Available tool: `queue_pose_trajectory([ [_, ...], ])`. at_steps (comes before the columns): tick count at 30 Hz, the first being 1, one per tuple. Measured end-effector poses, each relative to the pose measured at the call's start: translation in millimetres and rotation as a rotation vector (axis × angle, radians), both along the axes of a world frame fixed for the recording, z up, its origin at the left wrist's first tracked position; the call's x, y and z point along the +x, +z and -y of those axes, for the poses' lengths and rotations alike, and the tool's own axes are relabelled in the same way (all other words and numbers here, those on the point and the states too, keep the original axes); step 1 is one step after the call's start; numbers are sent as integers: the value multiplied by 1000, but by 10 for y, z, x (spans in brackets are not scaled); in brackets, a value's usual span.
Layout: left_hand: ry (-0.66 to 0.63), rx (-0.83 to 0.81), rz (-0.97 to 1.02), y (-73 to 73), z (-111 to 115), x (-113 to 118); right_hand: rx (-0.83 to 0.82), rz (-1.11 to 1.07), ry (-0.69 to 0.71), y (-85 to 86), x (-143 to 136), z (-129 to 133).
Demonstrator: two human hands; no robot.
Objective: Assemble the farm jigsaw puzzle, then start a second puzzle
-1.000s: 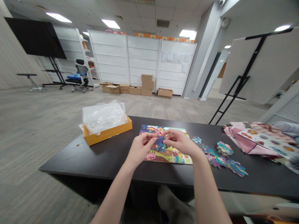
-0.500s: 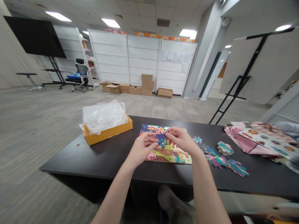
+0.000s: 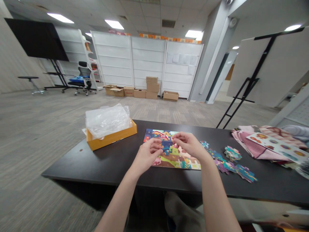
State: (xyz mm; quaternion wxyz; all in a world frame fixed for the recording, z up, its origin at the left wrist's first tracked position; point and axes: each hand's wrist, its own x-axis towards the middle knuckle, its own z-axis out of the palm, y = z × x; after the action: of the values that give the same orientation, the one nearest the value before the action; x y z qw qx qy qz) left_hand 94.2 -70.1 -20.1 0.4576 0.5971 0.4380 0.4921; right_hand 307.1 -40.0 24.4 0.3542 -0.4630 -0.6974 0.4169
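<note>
Between my two hands is a dark blue jigsaw puzzle piece (image 3: 167,146), held up over a colourful farm-scene puzzle (image 3: 172,161) on the dark table. My left hand (image 3: 150,153) pinches the piece at its left side. At its upper right edge, the thumb and fingers of my right hand (image 3: 187,144) are closed on it. The puzzle beneath shows a red barn, green and brown ground and a pink animal. Parts of it are hidden by my hands. To the right lie loose puzzle pieces (image 3: 245,173) and a small stack of pieces (image 3: 232,153).
A yellow box (image 3: 112,138) with clear plastic wrapping (image 3: 107,119) stands at the table's left. On the right are pink cloths (image 3: 248,141) and a printed sheet (image 3: 277,146). The black table (image 3: 96,169) ends close to my forearms. Cardboard boxes (image 3: 152,87) stand by the far shelves.
My right hand has shifted slightly to the right, and a little more of the blue piece shows between my hands. My left hand has hardly moved.
</note>
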Motion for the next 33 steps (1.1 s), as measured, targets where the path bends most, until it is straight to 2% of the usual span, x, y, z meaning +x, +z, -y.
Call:
queue_pose_trajectory([
  [9, -7, -9, -11, -36, -10, -6, 23, 8, 52, -141, 82, -72],
  [16, -80, -118, -7, -98, 44, 117, -175, 95, 195, -260, 179, -86],
  [20, -84, -89, -26, -116, 59, 132, -220, 147, 230, -255, 203, -79],
  [33, -94, -85, 29, -110, 18, 138, -97, 98, 125, -278, 160, -115],
])
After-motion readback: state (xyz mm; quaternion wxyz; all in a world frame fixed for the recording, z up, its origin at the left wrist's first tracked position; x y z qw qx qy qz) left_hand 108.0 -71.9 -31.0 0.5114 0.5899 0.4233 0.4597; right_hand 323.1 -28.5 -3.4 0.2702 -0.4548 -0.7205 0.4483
